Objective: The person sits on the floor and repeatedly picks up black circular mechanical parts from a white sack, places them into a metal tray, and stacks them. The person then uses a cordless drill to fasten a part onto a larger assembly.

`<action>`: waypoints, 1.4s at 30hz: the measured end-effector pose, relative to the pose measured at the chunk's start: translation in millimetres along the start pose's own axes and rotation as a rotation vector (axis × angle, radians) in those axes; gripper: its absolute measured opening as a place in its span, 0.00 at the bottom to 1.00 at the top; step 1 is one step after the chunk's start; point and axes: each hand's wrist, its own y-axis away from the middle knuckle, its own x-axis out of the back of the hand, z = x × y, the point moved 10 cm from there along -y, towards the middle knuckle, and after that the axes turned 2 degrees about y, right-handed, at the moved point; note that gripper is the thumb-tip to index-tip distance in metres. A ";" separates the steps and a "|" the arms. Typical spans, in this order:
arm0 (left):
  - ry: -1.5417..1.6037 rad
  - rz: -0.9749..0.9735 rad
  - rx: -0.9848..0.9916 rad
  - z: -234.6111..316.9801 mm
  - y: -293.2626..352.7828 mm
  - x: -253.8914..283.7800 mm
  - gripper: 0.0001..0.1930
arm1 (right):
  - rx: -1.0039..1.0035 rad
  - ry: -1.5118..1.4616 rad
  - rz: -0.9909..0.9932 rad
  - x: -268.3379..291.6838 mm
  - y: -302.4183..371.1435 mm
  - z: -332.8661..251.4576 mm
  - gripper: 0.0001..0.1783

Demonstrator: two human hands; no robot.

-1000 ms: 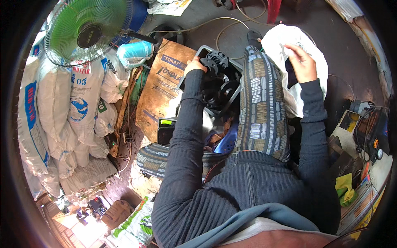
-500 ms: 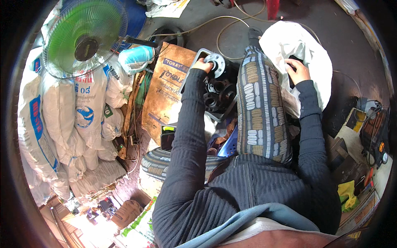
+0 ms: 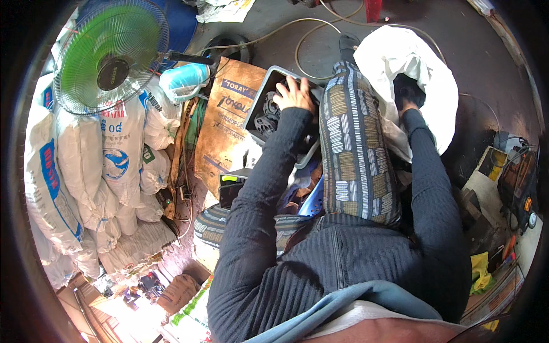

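My left hand (image 3: pixel 295 96) is over a grey plastic bin (image 3: pixel 250 123), its fingers spread and reaching down among the parts inside. Round black plastic parts (image 3: pixel 267 117) with holes lie in the bin, to the left of and under that hand. My right hand (image 3: pixel 408 104) is inside the mouth of a white sack (image 3: pixel 440 86), where a dark shape sits in shadow. The fingers of that hand are hidden, so I cannot see whether they hold anything. My patterned trouser leg (image 3: pixel 357 143) lies between bin and sack.
A brown paper sack (image 3: pixel 226 114) lies left of the bin. Beyond it stand a green fan (image 3: pixel 114 63) and several stuffed white sacks (image 3: pixel 120 166). A hose (image 3: pixel 297 48) loops over the dark floor. Tools and a dark machine (image 3: pixel 517 188) are at the right.
My left hand no longer holds up the round black flanged part; its fingers have spread over the bin. My right hand has gone from the sack's rim deeper into its mouth.
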 end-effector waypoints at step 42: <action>1.390 0.370 -0.123 50.0 89.0 132.3 0.22 | -0.369 -0.529 -0.138 12.3 -59.1 -21.5 0.42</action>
